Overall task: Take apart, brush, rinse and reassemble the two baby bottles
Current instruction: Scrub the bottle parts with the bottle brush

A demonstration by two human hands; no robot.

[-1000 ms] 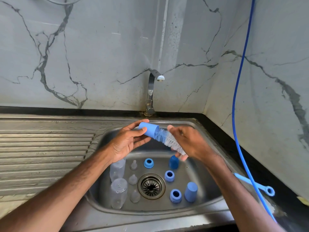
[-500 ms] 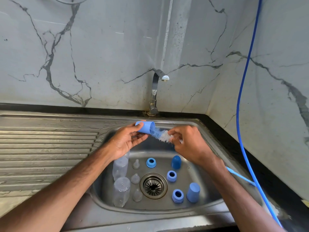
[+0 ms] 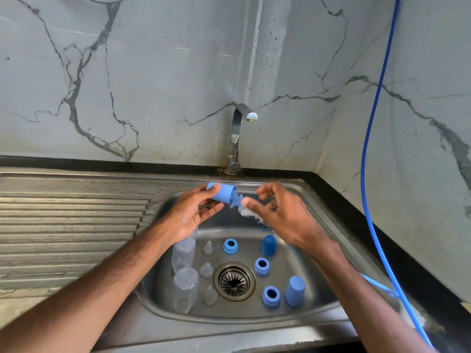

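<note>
in the head view the left hand point(image 3: 193, 212) has its grip closed round a pale blue plastic cylindrical cap point(image 3: 221, 194), thumb on one side and fingers on the other. it holds the cap sideways above the stainless steel sink basin point(image 3: 318, 215), open mouth toward the right hand point(image 3: 283, 217). the white and blue bristle bottle brush point(image 3: 240, 208) has its tip at that mouth and runs back under the right palm, which seems to carry it, though thumb and forefinger stand apart and the holding fingers are blurred. the likely slip: the cap is smooth and hard, so a firm push of the brush could pop it loose to drop among the parts below or onto the slotted metal drain point(image 3: 234, 281). the splayed, springy bristles may flick droplets. below lie two clear plastic bottles point(image 3: 184, 289), soft translucent teats point(image 3: 207, 248), blue screw rings point(image 3: 230, 245) and two more blue caps point(image 3: 295, 290), all light and round, apt to roll on slick steel. the ribbed steel bench point(image 3: 71, 225) at left shows water beads.
</note>
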